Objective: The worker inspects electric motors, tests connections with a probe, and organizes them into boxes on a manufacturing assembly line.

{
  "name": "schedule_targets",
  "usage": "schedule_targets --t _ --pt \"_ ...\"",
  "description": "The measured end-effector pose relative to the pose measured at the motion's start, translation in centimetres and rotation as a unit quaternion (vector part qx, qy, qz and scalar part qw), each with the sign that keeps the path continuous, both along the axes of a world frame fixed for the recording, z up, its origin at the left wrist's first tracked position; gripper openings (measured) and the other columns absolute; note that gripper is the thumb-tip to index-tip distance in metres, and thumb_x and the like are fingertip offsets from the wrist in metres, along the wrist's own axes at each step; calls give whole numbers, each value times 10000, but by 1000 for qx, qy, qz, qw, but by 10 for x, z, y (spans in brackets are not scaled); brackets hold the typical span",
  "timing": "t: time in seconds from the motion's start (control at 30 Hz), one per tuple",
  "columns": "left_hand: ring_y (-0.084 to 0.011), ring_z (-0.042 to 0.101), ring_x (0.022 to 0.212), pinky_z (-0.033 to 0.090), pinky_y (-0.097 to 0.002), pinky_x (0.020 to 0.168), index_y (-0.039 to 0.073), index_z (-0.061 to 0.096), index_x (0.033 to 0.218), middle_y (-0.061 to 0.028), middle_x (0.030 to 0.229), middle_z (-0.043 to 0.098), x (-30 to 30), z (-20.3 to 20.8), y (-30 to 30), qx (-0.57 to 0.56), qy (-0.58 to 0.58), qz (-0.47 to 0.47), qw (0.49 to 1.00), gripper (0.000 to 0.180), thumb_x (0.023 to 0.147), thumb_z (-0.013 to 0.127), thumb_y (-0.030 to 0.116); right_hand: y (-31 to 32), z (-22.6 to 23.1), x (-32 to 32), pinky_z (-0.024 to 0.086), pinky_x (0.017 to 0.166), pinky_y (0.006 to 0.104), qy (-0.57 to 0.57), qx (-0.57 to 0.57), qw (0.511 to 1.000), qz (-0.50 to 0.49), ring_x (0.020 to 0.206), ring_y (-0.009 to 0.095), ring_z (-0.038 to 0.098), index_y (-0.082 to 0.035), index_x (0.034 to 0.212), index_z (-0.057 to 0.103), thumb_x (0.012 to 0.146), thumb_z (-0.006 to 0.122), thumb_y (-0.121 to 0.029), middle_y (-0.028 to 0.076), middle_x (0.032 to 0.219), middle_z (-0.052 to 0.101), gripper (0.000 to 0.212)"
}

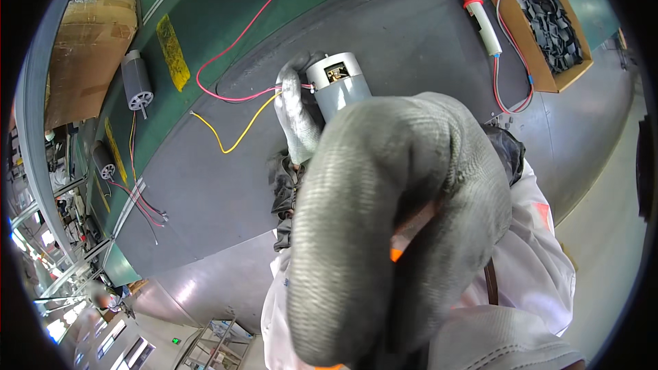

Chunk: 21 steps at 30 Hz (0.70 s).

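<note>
A grey electric motor (pixel 348 96) with a pale end cap and an opening in its side is at the dark mat (pixel 226 199). My left hand (pixel 296 116), in a grey-coated glove, curls round its left side, gripping it. From the motor run a long red wire (pixel 236 42) and a shorter yellow wire (pixel 236 147), both spread over the mat. Gloved as well, my right hand (pixel 404 164) looms very large in front, covering the motor's lower part. Its fingers and thumb bend toward each other. Whatever lies between their tips is hidden.
Two more motors, a larger one (pixel 137 82) and a smaller one (pixel 103 159), lie left on a green belt (pixel 192 0). At the far right, a cardboard box (pixel 541 75) holds black pieces. Beside it lies a red-and-white handled tool (pixel 483 27) with cords. A carton (pixel 92 55) stands far left.
</note>
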State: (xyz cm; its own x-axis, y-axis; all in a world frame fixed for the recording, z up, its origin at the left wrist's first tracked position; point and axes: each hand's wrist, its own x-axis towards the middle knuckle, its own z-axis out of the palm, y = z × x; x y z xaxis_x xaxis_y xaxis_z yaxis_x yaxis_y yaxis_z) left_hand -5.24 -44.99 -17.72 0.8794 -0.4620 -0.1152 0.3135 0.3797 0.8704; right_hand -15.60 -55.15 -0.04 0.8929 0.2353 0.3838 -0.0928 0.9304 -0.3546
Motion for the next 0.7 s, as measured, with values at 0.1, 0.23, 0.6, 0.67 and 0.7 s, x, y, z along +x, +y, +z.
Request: schedule_targets --t 0.1,0.23,0.6,0.67,0.7 --pt "-263 630 1100 505 -389 984 -39 568 1259 -186 1202 656 -3 2 -7 0 -2 -1 1000 405 1065 481 305 -1 2 -5 547 707 278 14 -1 1000 20 858 158 683 80 1123 655 854 710 28 167 1027 721 280" --pt "-269 626 1112 504 -396 990 -39 561 1268 -194 1215 650 -2 7 -7 10 -6 8 1000 415 1062 484 313 -18 8 -8 545 775 244 43 -43 997 50 932 115 676 48 1128 659 843 719 53 129 1082 726 291" --pt "-284 615 1145 502 -416 1006 -39 544 1291 -218 1253 632 -9 3 -16 7 -3 23 1000 445 1055 490 336 -4 -24 -5 545 819 279 -147 23 988 -38 978 161 675 53 1161 614 889 680 85 123 1074 698 282" --pt "-286 614 1148 502 -418 1007 -39 542 1293 -221 1256 630 -10 3 -20 6 -7 26 1000 448 1054 490 338 -20 -19 -4 546 815 280 -152 -12 988 -41 983 158 672 50 1154 613 895 686 71 118 1070 695 270" --pt "-291 612 1153 502 -423 1007 -42 537 1298 -226 1263 626 -9 5 -23 0 0 13 1000 460 1053 491 345 -26 -15 -6 547 812 281 -154 -42 986 -45 988 154 669 48 1147 612 901 692 58 114 1066 693 259"
